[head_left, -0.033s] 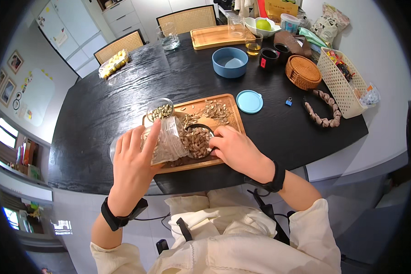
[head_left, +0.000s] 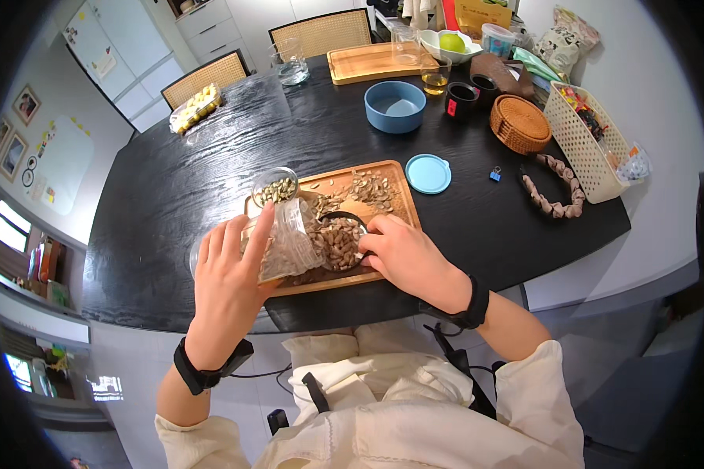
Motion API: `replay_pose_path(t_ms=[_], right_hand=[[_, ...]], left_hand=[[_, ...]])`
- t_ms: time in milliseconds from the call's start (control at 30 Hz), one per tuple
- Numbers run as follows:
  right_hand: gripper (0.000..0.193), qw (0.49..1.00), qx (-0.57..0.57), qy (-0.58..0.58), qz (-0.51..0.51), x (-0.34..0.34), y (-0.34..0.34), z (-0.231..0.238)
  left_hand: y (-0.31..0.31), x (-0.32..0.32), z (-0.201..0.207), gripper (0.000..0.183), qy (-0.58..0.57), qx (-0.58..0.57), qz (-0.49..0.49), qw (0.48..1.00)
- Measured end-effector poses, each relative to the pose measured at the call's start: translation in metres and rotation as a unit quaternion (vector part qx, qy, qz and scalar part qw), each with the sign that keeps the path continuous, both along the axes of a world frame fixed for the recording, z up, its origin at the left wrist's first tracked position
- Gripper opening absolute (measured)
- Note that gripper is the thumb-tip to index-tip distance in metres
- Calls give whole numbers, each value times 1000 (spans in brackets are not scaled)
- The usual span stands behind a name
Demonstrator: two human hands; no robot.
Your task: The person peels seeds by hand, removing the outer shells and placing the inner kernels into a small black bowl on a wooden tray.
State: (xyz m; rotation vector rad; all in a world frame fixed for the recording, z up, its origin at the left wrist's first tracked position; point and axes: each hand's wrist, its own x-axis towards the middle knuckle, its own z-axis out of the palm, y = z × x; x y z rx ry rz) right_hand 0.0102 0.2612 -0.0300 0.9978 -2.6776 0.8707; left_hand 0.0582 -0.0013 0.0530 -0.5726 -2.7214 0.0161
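A clear jar (head_left: 293,242) lies on its side on a wooden tray (head_left: 403,195), its mouth facing right. My left hand (head_left: 231,258) grips it from above, fingers wrapped over its side and the index finger stretched forward. At the mouth, a round dark-rimmed lid or shallow cup (head_left: 358,216) is heaped with brown nuts or seeds (head_left: 338,244). My right hand (head_left: 405,248) pinches the right edge of this piece; the fingertips are partly hidden. Beyond the jar stands a small glass bowl (head_left: 274,187) of greenish seeds. Flat husks (head_left: 371,191) are scattered over the tray's far right.
Right of the tray lies a light-blue lid (head_left: 428,173). Farther back stand a blue bowl (head_left: 395,108), dark cups (head_left: 461,100), a glass of amber liquid (head_left: 435,76) and a round wicker box (head_left: 519,123). A braided hairband (head_left: 551,207) and cream basket (head_left: 590,148) sit at the right edge.
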Motion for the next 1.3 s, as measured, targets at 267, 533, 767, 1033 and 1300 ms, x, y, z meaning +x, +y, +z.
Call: replay_pose_path(t_ms=[267,533,767,1033,1300], right_hand=[[38,997,45,53,-33,24,17,55],[10,961,99,252,47,148,31,186],[7,930,85,308,182,147,33,200],[9,928,3,318,196,109,-10,180],[13,961,34,226,153,107,-2,158]], left_hand=[[-17,3,-4,109,10,115,21,993],[-47,8,-30,111,31,361,8,932],[-87,2,-52,108,94,539,38,836],[-120,-30,-78,101,120,655,104,739],[-133,-49,-97,99,88,642,137,749]])
